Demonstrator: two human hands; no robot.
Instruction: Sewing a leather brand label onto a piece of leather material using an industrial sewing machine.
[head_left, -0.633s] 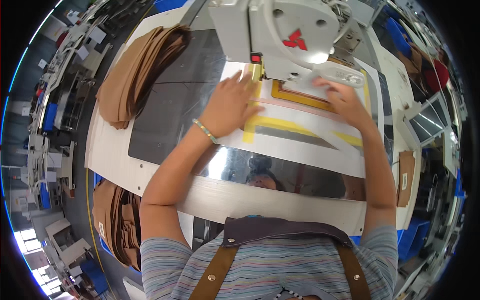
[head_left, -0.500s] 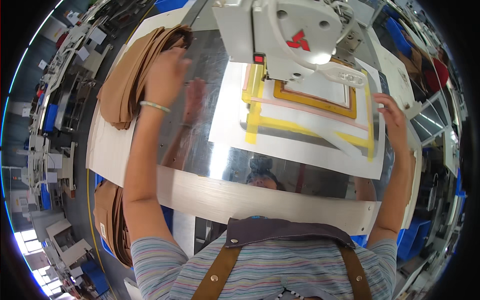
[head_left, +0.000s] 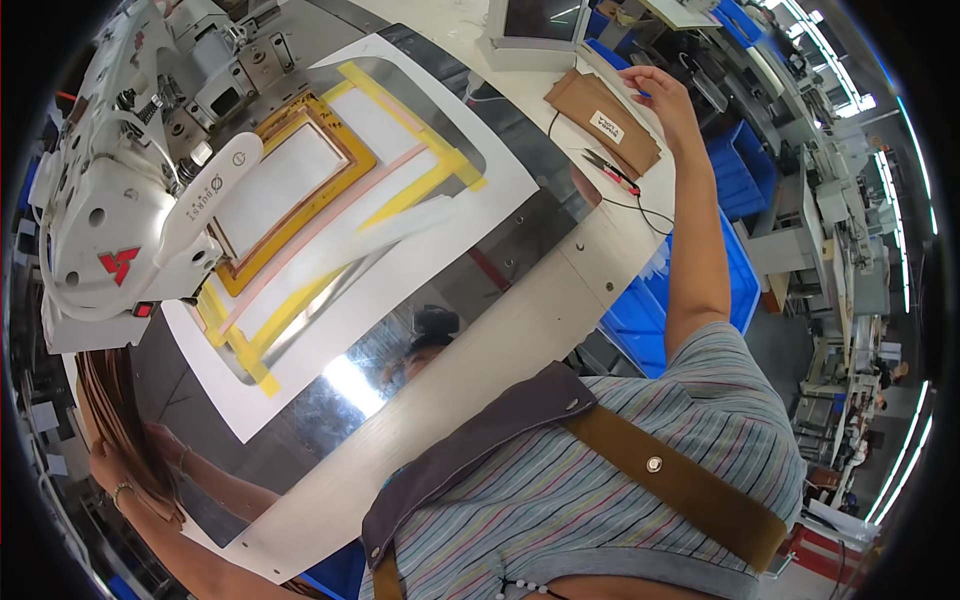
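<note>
My left hand [head_left: 112, 468] lies against a stack of brown fabric pieces [head_left: 122, 405] at the table's left end. Its fingers are mostly hidden, so I cannot make out a grip. My right hand [head_left: 668, 108] is raised at the table's right end, its fingers apart and nothing seen in them. Just beside it lies a small pile of brown fabric pieces [head_left: 600, 120], the top one bearing a white label [head_left: 606, 126]. Between my hands stands a white sewing machine [head_left: 110, 230]. A yellow clamp frame [head_left: 365, 160] sits under its head, over a white sheet [head_left: 490, 200] edged with yellow tape.
Thread snips with red handles [head_left: 622, 180] lie by the labelled pile, near a thin black cable [head_left: 652, 212]. A boxy grey-white unit [head_left: 535, 30] stands at the table's far edge. Blue bins [head_left: 735, 270] sit beyond the right edge. The shiny metal plate [head_left: 480, 270] mirrors my arm.
My view has swung to the right, bringing the labelled pile and snips into sight. My right hand has moved from beside the white sheet to that pile. My left hand stays at the left stack.
</note>
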